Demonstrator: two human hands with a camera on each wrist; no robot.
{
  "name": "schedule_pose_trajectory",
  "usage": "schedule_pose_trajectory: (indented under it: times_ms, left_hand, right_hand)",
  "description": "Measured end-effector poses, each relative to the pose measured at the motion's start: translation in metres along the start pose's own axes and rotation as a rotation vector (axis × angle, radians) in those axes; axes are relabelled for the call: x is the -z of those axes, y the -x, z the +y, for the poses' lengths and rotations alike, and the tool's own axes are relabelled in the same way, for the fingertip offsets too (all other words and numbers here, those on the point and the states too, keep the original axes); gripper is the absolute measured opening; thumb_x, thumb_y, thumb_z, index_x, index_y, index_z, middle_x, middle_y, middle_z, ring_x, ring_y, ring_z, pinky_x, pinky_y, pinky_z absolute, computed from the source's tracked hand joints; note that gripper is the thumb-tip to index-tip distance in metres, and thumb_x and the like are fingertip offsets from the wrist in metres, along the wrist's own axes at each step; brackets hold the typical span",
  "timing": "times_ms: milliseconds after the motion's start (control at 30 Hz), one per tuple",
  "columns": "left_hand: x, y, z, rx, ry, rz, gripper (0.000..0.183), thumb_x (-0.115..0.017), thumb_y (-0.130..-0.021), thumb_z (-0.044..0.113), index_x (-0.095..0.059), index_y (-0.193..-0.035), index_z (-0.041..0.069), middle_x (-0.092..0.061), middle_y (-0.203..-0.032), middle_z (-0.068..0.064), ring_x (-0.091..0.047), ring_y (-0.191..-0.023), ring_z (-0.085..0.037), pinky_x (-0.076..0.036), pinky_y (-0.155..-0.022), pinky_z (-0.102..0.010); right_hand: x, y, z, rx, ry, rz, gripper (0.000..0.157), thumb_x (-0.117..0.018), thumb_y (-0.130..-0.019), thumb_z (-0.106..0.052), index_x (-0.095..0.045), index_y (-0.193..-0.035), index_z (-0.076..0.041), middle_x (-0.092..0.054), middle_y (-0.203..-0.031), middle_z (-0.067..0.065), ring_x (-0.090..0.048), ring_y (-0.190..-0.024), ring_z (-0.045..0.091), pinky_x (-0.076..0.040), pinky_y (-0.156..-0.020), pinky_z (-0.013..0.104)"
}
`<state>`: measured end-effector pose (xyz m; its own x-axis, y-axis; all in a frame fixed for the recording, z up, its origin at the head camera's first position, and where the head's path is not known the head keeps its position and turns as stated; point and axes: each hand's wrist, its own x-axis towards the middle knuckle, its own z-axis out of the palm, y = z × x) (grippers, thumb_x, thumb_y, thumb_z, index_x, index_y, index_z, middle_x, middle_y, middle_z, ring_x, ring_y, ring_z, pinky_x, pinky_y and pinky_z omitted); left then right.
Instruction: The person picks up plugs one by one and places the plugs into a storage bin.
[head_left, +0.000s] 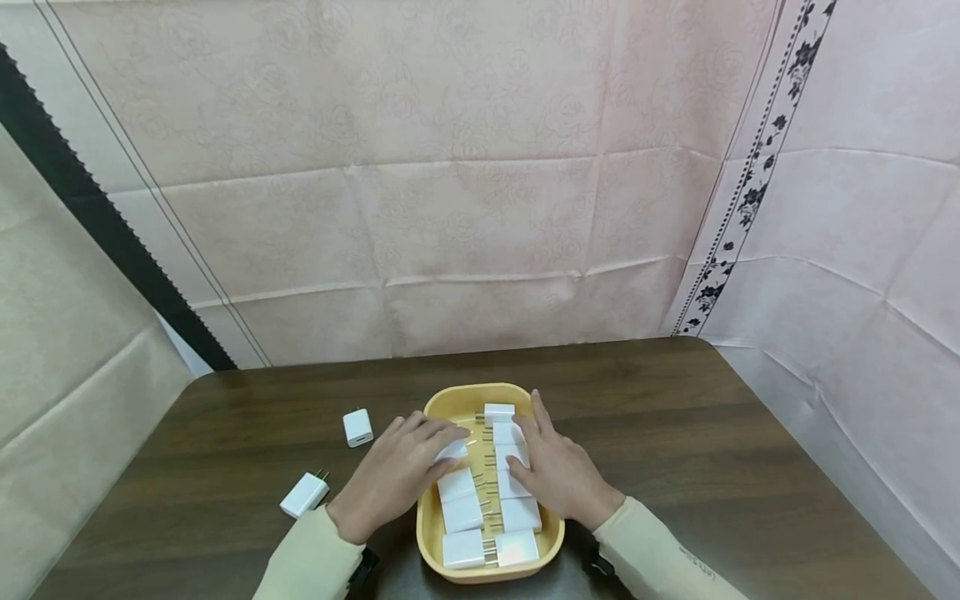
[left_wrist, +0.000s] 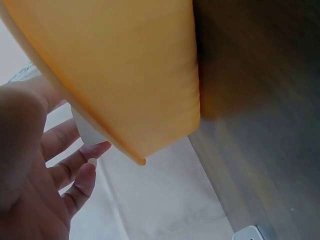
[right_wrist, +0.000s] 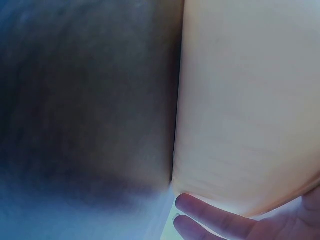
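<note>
A yellow plastic tray (head_left: 429, 546) holds white USB charger plugs in two columns, their metal prongs pointing inward. My left hand (head_left: 401, 475) reaches over the tray's left rim and pinches a white charger plug (head_left: 452, 450) at the top of the left column. In the left wrist view, that plug (left_wrist: 87, 127) shows between the thumb and fingers, partly behind the tray wall (left_wrist: 135, 75). Over the right column lies my right hand (head_left: 562, 475), fingers extended, its thumb touching or just above a charger plug (head_left: 508, 460). The right wrist view shows mostly the tray's outer side (right_wrist: 245, 100).
On the wooden table (head_left: 660, 433), two more white charger plugs lie left of the tray: one farther back (head_left: 357, 427), one nearer (head_left: 304, 495). A pale patterned cloth (head_left: 480, 217) hangs behind the table's far edge and along both sides.
</note>
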<state>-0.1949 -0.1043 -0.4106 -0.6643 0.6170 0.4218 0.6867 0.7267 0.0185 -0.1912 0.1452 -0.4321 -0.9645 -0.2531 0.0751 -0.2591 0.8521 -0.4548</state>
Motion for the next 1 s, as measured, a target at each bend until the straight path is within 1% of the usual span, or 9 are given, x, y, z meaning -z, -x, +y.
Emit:
schedule_pose_trajectory:
  times_ms: [267, 433, 667, 1000]
  left_hand:
    - [-0.0011, -0.0015, -0.0021, 0.025, -0.009, -0.013, 0.043, -0.078, -0.088, 0.032, -0.068, -0.129, 0.022, -0.073, -0.121, 0.007, -0.059, -0.099, -0.012, -0.046, -0.078, -0.031]
    - [-0.0024, -0.0031, -0.0022, 0.031, -0.002, -0.032, 0.045, -0.078, -0.089, 0.031, -0.067, -0.131, 0.022, -0.073, -0.121, 0.005, -0.061, -0.102, -0.013, -0.046, -0.078, -0.032]
    - [-0.0062, -0.0050, -0.0021, 0.068, 0.000, -0.066, 0.050, -0.078, -0.088, 0.032, -0.064, -0.135, 0.021, -0.073, -0.123, 0.001, -0.065, -0.111, -0.016, -0.046, -0.080, -0.033]
    - [-0.0062, -0.0100, 0.0005, 0.107, -0.024, -0.065, 0.054, -0.083, -0.083, 0.032, -0.065, -0.133, 0.020, -0.074, -0.120, 0.000, -0.069, -0.107, -0.014, -0.040, -0.075, -0.029]
  right_hand:
    - [0.0001, -0.0002, -0.0002, 0.003, -0.006, -0.004, 0.062, -0.063, -0.099, -0.035, -0.041, -0.152, -0.009, -0.004, -0.170, 0.019, -0.057, -0.067, 0.010, -0.047, -0.056, 0.023]
    - [0.0007, 0.0003, 0.0001, 0.000, -0.005, -0.005, 0.063, -0.063, -0.099, -0.035, -0.041, -0.152, -0.009, -0.003, -0.171, 0.019, -0.058, -0.069, 0.010, -0.047, -0.057, 0.022]
    - [0.0011, 0.0006, -0.0004, 0.006, -0.007, 0.000, 0.062, -0.063, -0.099, -0.034, -0.042, -0.152, -0.010, -0.004, -0.170, 0.020, -0.058, -0.069, 0.011, -0.046, -0.056, 0.022]
    - [0.0015, 0.0010, -0.0009, 0.012, -0.011, 0.002, 0.062, -0.064, -0.099, -0.034, -0.042, -0.151, -0.009, -0.004, -0.170, 0.020, -0.056, -0.066, 0.010, -0.045, -0.054, 0.022]
